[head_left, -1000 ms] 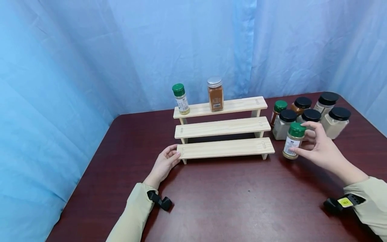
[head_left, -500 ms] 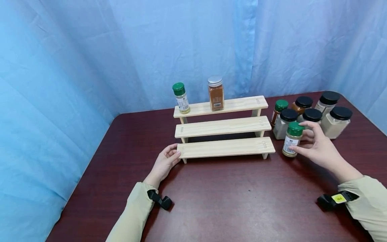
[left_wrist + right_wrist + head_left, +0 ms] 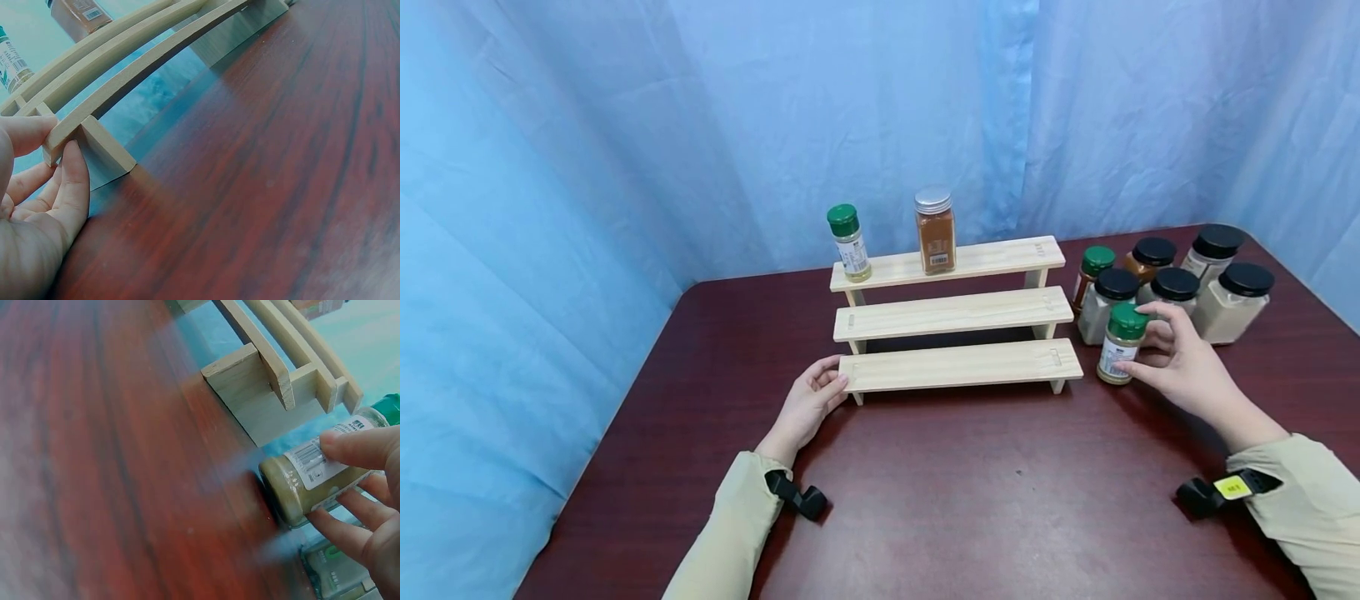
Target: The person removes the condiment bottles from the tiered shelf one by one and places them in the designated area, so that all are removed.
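My left hand pinches the left end of the lowest shelf of a three-tier wooden rack; in the left wrist view the thumb lies over the shelf end and fingers under it. To the right of the rack, my right hand grips a small spice jar with a green lid, white label and yellowish-brown powder. Its thumb presses on the label in the right wrist view. The jar is nearly upright, its base close over the table. On the top shelf stand another green-lidded jar and a silver-lidded jar of orange-brown powder.
Behind the right hand, several black-lidded jars cluster with a green-lidded jar of reddish contents. Blue curtains hang behind the dark red-brown table and along its left side.
The right hand and its spice jar have shifted slightly left and away from me, toward the rack's right end. The left hand keeps its place on the rack.
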Tool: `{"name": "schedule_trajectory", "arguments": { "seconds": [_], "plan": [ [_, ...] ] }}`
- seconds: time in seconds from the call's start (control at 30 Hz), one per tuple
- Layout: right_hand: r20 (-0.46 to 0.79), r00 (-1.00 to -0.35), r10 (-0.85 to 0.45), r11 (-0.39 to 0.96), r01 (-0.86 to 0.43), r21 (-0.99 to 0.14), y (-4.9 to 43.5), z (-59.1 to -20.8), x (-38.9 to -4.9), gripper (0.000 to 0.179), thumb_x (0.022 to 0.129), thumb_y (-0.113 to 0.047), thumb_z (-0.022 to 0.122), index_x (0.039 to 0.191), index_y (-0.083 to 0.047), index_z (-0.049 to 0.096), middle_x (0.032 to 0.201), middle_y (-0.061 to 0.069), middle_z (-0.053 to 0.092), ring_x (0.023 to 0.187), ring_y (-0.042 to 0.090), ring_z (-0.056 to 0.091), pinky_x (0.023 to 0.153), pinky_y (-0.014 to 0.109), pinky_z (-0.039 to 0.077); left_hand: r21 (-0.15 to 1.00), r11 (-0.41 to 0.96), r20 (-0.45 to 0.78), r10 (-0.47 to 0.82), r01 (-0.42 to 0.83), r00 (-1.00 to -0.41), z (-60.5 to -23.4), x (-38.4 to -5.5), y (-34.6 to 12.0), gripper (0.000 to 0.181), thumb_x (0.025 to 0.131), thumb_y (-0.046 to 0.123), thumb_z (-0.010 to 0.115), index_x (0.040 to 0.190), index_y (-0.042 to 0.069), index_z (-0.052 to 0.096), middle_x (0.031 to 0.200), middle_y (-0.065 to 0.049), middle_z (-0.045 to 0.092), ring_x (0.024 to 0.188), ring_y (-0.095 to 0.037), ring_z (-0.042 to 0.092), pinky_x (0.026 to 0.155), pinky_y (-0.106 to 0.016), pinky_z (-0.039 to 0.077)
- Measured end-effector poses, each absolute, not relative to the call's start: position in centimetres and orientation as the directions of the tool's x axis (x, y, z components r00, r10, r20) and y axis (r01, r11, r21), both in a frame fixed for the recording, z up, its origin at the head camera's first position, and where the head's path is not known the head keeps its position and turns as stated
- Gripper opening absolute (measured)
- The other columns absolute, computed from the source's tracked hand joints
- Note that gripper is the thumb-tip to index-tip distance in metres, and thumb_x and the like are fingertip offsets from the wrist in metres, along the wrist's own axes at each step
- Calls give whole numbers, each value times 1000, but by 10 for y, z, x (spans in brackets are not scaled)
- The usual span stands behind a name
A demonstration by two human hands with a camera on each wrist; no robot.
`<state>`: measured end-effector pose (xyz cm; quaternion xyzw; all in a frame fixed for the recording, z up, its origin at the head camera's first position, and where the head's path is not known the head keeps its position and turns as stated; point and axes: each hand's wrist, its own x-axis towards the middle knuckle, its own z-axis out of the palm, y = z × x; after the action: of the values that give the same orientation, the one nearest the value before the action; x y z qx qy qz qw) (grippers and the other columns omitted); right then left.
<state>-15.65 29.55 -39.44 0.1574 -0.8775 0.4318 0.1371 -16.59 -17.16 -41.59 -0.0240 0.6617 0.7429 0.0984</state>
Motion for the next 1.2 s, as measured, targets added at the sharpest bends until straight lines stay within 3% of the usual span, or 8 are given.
{"name": "schedule_trajectory", "arguments": {
  "seconds": [0.07, 0.27, 0.93, 1.2],
  "plan": [
    [402, -901, -165, 550, -422, -720, 295, -396, -157, 80, 74, 19, 68, 137, 3, 22, 103, -30, 45, 89, -22, 47, 69, 1, 43, 978, -107, -167, 110, -178, -980, -416, -166, -171, 48, 95, -3, 49, 140, -5, 32, 90, 5, 56, 79, -2, 59, 72, -17, 50],
    [455, -875, -168, 498, -473, -727, 295, -401, -158, 82, 67, 29, 65, 134, 7, 22, 106, -30, 47, 89, -19, 51, 71, 2, 44, 977, -108, -174, 101, -185, -980, -415, -164, -171, 47, 95, -4, 48, 140, -5, 33, 91, 4, 56, 79, -3, 59, 72, -17, 50],
    [448, -888, -104, 528, -432, -732, 298, -402, -155, 68, 74, 23, 64, 130, 6, 29, 110, -35, 44, 91, -23, 48, 73, -1, 41, 979, -105, -166, 107, -177, -980, -415, -166, -171, 48, 95, -3, 49, 140, -5, 33, 91, 4, 56, 80, -3, 59, 73, -18, 50],
    [473, -877, -85, 489, -450, -747, 298, -397, -153, 64, 74, 20, 66, 129, -1, 40, 111, -28, 47, 90, -19, 53, 77, 0, 41, 979, -100, -167, 107, -178, -980, -415, -166, -171, 48, 95, -2, 49, 140, -5, 32, 93, 3, 56, 81, -3, 59, 74, -18, 49]
  ]
}}
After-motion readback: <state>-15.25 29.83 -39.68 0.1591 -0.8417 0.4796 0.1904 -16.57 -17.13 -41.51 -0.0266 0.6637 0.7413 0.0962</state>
